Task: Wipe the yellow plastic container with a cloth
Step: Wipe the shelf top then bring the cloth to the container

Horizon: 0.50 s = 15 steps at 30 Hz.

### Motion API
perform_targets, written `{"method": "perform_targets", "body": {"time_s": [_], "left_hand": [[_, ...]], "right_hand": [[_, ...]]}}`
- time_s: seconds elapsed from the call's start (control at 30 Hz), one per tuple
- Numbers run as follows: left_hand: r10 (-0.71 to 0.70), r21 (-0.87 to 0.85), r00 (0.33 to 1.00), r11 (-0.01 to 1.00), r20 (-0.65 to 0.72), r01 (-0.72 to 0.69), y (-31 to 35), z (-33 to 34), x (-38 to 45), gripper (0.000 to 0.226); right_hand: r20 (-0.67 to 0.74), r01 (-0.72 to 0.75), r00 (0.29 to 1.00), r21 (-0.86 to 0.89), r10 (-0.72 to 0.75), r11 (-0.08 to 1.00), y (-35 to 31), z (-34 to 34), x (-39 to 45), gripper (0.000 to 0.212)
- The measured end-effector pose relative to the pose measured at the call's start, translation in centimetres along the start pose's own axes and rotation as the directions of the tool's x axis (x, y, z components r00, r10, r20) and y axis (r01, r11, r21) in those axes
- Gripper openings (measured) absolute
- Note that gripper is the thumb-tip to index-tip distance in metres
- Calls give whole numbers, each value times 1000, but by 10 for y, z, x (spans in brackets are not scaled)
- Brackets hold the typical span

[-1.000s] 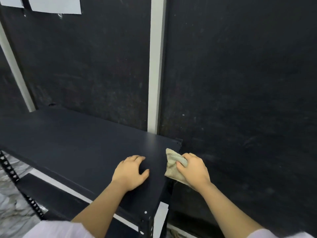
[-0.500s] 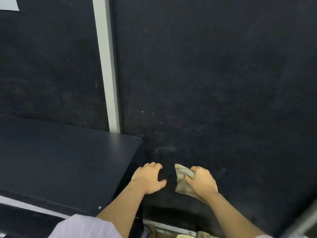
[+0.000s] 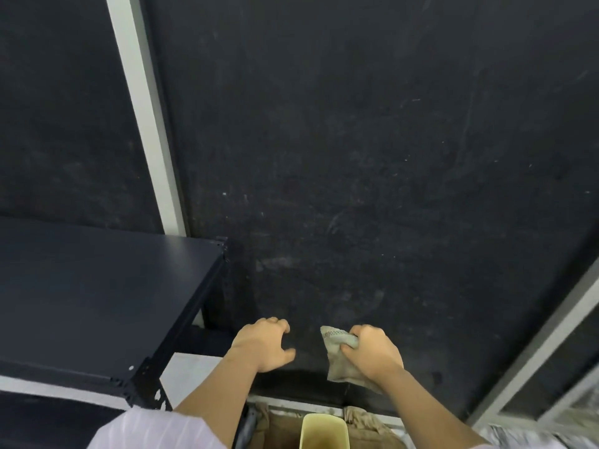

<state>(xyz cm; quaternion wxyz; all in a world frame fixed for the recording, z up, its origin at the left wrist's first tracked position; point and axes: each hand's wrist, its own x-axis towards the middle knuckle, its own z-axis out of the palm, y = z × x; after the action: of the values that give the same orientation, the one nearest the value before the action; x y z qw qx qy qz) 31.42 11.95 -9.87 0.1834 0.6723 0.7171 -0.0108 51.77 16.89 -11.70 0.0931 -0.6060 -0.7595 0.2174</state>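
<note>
A dark, scuffed wall panel [image 3: 356, 157] fills the view, crossed by a pale vertical strip [image 3: 146, 124], with a black metal shelf [image 3: 97, 303] at lower left and a pale frame [image 3: 544, 345] at lower right.
</note>
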Motion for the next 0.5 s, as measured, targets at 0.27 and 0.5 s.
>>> {"method": "perform_targets", "body": {"time_s": [0.27,0.5], "left_hand": [[22,18,999,1000,34,-22,5,9,8,57],[66,24,994,997,87,-68,-7,25,29,58]], "right_hand": [[36,-73,997,19,72,997,15,13,-2,10],[44,-151,988,67,148,986,16,33,0,22]]}}
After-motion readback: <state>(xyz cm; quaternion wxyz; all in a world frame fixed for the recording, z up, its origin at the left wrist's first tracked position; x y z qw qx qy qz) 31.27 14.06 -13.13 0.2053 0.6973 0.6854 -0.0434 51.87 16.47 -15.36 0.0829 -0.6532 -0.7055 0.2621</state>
